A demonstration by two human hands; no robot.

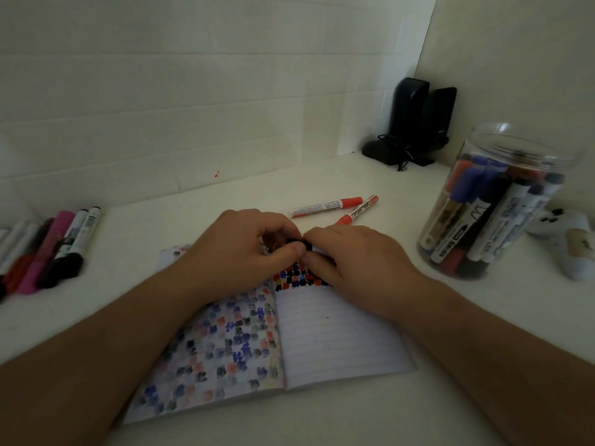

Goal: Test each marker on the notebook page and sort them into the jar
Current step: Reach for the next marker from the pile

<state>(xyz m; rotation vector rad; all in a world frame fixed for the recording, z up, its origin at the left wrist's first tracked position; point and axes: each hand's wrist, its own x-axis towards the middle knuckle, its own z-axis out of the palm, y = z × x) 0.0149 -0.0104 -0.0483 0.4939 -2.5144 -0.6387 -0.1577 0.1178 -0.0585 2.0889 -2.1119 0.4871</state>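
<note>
Both hands meet over the top of the open notebook (338, 342), which lies at the near middle of the desk (225, 201). The left hand (238, 249) and right hand (357, 268) each curl their fingers around a single black marker (297, 244) held between them, thumbs nearly touching. Only a short dark section of it shows between the two grips. Whether this is the cap coming off or going back on cannot be told.

The marker's long axis appears to run left to right, roughly parallel to the notebook's top edge, and sits directly above the row of dense red, blue and black test marks (299, 280) at the head of the right page. The left page is covered with fainter blotches.

The jar (489, 201) stands toward the right edge of the desk, well apart from the hands, upright and open-topped, already holding many markers. It lies to the right of the held marker, so the right hand is the nearer one for a drop; judged from this, a transfer would call for a rightward reach with the marker tipped upright.

A row of untested markers (54, 249) lies at the left edge, nearer the left hand. Two red markers (338, 207) lie loose beyond the notebook, toward the back. Dark speakers (418, 120) occupy the far right corner.
</note>
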